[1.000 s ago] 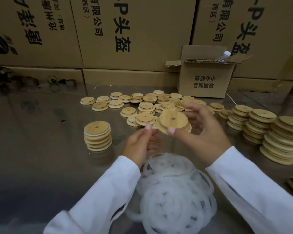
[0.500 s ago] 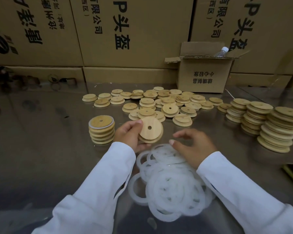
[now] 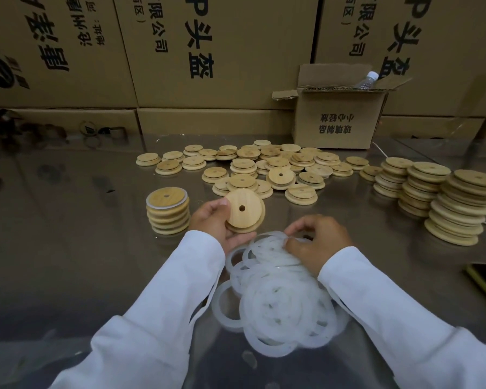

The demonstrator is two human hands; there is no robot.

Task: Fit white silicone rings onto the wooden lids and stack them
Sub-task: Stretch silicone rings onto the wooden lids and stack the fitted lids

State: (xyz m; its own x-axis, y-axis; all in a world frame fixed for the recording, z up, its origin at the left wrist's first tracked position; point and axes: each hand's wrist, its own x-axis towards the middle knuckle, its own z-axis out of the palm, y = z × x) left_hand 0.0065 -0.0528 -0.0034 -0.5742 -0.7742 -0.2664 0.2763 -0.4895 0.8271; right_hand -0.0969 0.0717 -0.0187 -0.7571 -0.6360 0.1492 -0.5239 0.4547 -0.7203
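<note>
Steel surface (image 3: 68, 248): one short stack (image 3: 167, 211) of ringed lids done, many bare lids (image 3: 264, 164) waiting. Left hand (image 3: 213, 223) grips a lid (image 3: 244, 211); right hand (image 3: 317, 242) pinches a ring (image 3: 267, 244).

Open worktop (image 3: 68, 248) lies left of the ringed stack (image 3: 167, 211). Loose lids (image 3: 264, 167) crowd behind and right of it, the ring heap (image 3: 278, 299) sits nearer right, and tall stacks (image 3: 458, 206) stand far right.
</note>
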